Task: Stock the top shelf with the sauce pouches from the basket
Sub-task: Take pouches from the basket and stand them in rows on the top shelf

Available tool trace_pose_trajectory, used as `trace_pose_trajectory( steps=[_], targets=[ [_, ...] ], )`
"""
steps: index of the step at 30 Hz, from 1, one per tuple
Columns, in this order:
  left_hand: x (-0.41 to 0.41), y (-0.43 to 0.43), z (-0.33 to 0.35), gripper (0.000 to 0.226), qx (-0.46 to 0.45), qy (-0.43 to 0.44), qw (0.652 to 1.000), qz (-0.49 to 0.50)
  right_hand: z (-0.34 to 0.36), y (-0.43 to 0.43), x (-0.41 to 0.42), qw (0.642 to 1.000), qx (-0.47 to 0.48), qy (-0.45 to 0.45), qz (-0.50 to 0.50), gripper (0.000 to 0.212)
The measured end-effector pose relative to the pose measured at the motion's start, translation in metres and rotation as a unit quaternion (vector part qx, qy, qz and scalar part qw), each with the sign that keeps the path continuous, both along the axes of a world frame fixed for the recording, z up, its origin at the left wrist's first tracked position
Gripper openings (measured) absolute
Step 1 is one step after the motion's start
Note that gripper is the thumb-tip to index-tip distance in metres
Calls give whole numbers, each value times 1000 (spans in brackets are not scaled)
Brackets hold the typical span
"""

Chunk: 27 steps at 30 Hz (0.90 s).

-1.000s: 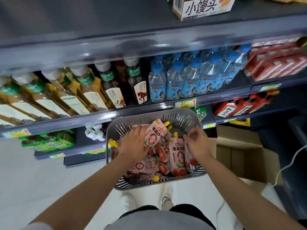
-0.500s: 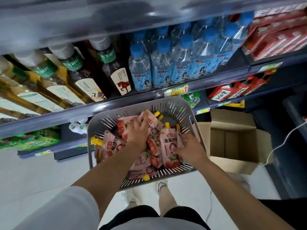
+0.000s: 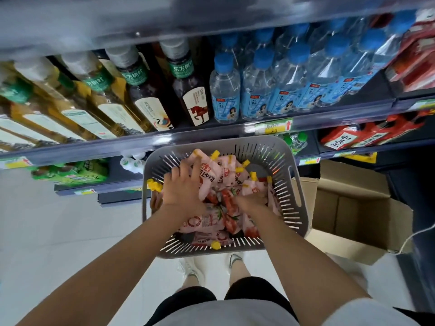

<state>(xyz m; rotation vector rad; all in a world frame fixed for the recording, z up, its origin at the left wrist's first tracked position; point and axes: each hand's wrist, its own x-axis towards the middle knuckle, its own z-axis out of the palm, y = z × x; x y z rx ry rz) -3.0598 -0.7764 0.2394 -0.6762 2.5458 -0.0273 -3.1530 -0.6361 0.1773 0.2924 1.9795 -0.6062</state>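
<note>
A grey slotted basket (image 3: 294,184) sits in front of me, full of pink sauce pouches (image 3: 235,180) with yellow caps. My left hand (image 3: 181,187) lies on top of the pile, fingers curled over one upright pouch (image 3: 208,176). My right hand (image 3: 247,203) is pushed down among the pouches in the middle of the basket. Its fingers are buried, so its hold is hidden. The top shelf's front edge (image 3: 211,24) runs blurred across the top of the view.
Tea bottles (image 3: 141,90) and blue-capped water bottles (image 3: 259,85) fill the shelf above the basket. Red packets (image 3: 364,137) lie at the right. An open cardboard box (image 3: 353,215) stands right of the basket on the pale floor (image 3: 58,231).
The view dropped and moved closer to the basket. My left hand shifted onto the upper pouch, and my right hand dug deeper into the pile.
</note>
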Motion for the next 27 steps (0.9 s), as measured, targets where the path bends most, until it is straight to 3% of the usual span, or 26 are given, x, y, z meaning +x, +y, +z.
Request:
trace_pose_trajectory(
  steps=[3, 5, 7, 10, 13, 18, 23, 27],
  targets=[
    [12, -4, 15, 129, 30, 58, 996, 54, 1, 1, -5, 999, -3, -14, -45, 66],
    [19, -9, 24, 129, 43, 91, 991, 84, 1, 4, -10, 1000, 11, 5, 4, 64],
    [25, -12, 30, 131, 64, 125, 983, 118, 2, 8, -10, 997, 26, 13, 65, 79],
    [35, -14, 33, 128, 111, 168, 966, 165, 3, 9, -1, 992, 34, 28, 122, 120],
    [42, -15, 35, 126, 146, 193, 951, 194, -1, 10, 10, 988, 1, 55, 146, 131],
    [50, -17, 42, 124, 134, 234, 944, 190, 1, 18, 14, 974, -46, 152, 160, 129],
    [60, -27, 46, 122, 119, 278, 932, 198, 29, 5, 23, 934, -61, 290, 199, 100],
    [85, -40, 58, 117, 108, 323, 920, 195, 63, -25, 45, 906, -103, 361, 198, 102]
  ],
)
